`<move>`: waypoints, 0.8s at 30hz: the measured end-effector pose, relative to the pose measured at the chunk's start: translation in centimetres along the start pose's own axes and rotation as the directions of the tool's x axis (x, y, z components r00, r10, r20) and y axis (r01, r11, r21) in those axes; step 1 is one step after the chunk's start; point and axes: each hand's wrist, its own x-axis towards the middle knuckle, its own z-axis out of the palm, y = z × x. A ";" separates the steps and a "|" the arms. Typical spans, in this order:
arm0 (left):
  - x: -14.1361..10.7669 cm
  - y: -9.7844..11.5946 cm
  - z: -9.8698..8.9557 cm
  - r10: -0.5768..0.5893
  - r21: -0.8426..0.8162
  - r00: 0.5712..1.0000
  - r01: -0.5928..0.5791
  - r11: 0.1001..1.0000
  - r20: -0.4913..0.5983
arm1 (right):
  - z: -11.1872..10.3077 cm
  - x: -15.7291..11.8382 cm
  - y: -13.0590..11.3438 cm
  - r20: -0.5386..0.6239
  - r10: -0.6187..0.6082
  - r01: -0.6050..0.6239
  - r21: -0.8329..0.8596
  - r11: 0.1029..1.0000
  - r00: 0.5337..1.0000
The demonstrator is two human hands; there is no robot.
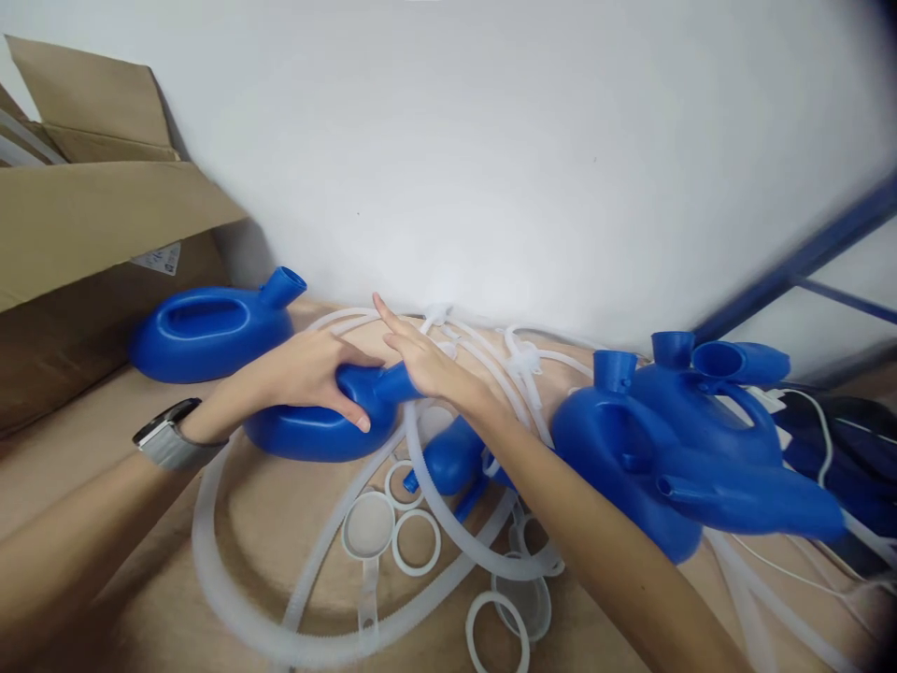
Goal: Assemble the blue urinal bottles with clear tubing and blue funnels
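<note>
A blue plastic urinal bottle [322, 435] with a built-in handle lies on its side in the middle of the table. My left hand [319, 369] grips its upper body, thumb on the near side, and a watch is on that wrist. My right hand [420, 360] has its fingers stretched out, with the palm against the mouth of the bottle's neck, which it hides. Below my right forearm sits a smaller blue funnel-like piece [452, 458], partly covered. White rings [416, 542] and a white cap with a strap [368, 525] lie in front of the bottle.
Another blue bottle [210, 336] lies at the left beside an open cardboard box [105, 234]. Several blue bottles and spouted pieces [749, 495] crowd the right. Translucent corrugated hoses [315, 645] loop over the tabletop. A white wall [455, 159] rises behind.
</note>
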 end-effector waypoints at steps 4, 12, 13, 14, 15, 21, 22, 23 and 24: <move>-0.4 -0.2 0.3 -0.035 0.016 0.999 0.035 0.999 -0.014 | 0.1 0.1 0.4 -0.058 0.084 -0.079 0.085 0.993 0.995; -1.9 0.2 2.0 -0.172 0.111 0.961 0.199 0.974 -0.215 | -0.1 -3.6 -1.0 -0.344 -0.155 0.109 -0.150 0.983 0.926; -2.0 0.3 2.1 -0.186 0.147 0.959 0.220 0.964 -0.212 | -0.3 -4.5 -1.3 -0.328 -0.187 0.131 -0.183 0.974 0.926; -2.0 0.5 2.2 -0.199 0.168 0.958 0.235 0.957 -0.209 | -0.5 -5.4 -1.7 -0.299 -0.204 0.148 -0.200 0.969 0.932; -2.0 0.6 2.2 -0.207 0.172 0.956 0.244 0.954 -0.210 | -0.7 -6.3 -1.9 -0.261 -0.208 0.157 -0.203 0.967 0.943; -1.9 0.7 1.6 -0.144 0.154 0.969 0.176 0.972 -0.203 | -1.4 -6.0 -1.2 -0.233 -0.033 0.024 -0.041 0.999 0.972; -1.9 0.8 1.6 -0.154 0.168 0.970 0.186 0.968 -0.186 | -1.2 -5.0 -0.7 -0.280 0.043 -0.040 0.019 0.999 0.959; -1.9 0.8 1.5 -0.171 0.182 0.970 0.202 0.962 -0.171 | -1.0 -4.0 -0.1 -0.322 0.123 -0.102 0.081 0.991 0.939; -1.9 0.9 1.5 -0.189 0.192 0.969 0.218 0.957 -0.156 | -0.7 -2.9 0.4 -0.348 0.180 -0.146 0.121 0.982 0.920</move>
